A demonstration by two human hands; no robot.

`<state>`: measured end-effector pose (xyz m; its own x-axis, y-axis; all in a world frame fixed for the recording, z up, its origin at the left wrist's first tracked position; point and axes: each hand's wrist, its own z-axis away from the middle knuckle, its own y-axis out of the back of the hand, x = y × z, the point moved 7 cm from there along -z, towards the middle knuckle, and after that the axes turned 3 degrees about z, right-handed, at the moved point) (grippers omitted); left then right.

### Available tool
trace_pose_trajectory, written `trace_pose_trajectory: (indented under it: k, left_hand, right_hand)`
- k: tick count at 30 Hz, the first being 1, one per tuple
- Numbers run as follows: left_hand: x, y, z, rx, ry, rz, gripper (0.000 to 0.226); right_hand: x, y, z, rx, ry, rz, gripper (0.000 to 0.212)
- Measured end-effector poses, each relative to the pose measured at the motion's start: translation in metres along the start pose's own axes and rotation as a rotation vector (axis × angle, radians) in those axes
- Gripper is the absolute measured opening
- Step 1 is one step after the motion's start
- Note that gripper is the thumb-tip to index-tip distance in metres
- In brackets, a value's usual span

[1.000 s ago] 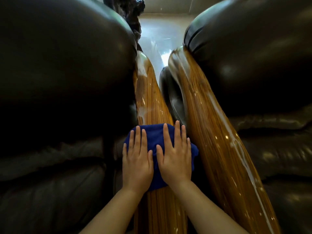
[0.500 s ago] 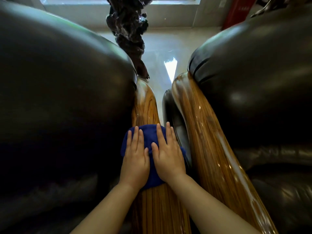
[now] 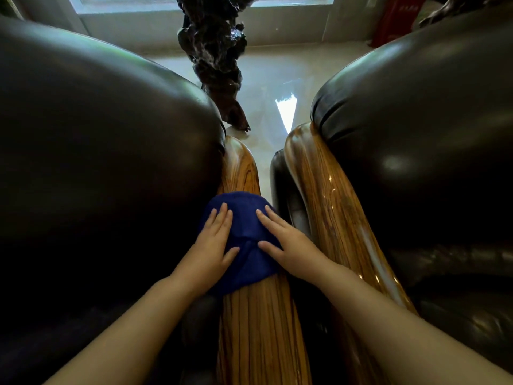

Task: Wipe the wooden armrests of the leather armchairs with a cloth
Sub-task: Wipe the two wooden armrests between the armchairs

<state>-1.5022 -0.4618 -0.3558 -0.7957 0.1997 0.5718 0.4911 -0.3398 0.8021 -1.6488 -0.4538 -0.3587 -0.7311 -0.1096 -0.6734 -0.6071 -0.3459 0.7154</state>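
A dark blue cloth (image 3: 244, 218) lies draped over the glossy striped wooden armrest (image 3: 258, 323) of the left dark leather armchair (image 3: 105, 151). My left hand (image 3: 212, 245) presses flat on the cloth's left side, fingers together. Pressing its right side is my right hand (image 3: 286, 241), whose fingers curve over the armrest's edge. A second wooden armrest (image 3: 327, 207) runs alongside on the right, belonging to the right leather armchair (image 3: 416, 129). Neither hand touches that one.
A narrow gap separates the two armrests. Beyond their far ends lies a shiny pale tiled floor (image 3: 274, 79) with a dark gnarled wood sculpture (image 3: 216, 51) standing on it. A window and a red object (image 3: 391, 18) are at the back.
Both hands and the cloth have slid farther along the left armrest toward its far end. My hands have spread apart on the cloth, and the view has tilted up to show more floor.
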Motion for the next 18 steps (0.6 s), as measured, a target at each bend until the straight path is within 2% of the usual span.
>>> trace_pose_trajectory:
  k: [6,11,18]
  left_hand:
    - [0.007,0.034,-0.04,0.021,0.02,0.02,0.087]
    - [0.01,0.041,-0.038,0.132,0.043,0.061,0.079]
    - [0.021,0.035,-0.002,0.221,-0.005,-0.063,0.05]
  right_hand:
    - [0.005,0.023,-0.043,0.029,-0.063,-0.084,0.068]
    - [0.006,0.03,-0.052,0.092,-0.072,-0.108,0.067]
    - [0.0,0.025,-0.017,0.217,-0.039,-0.099,0.032]
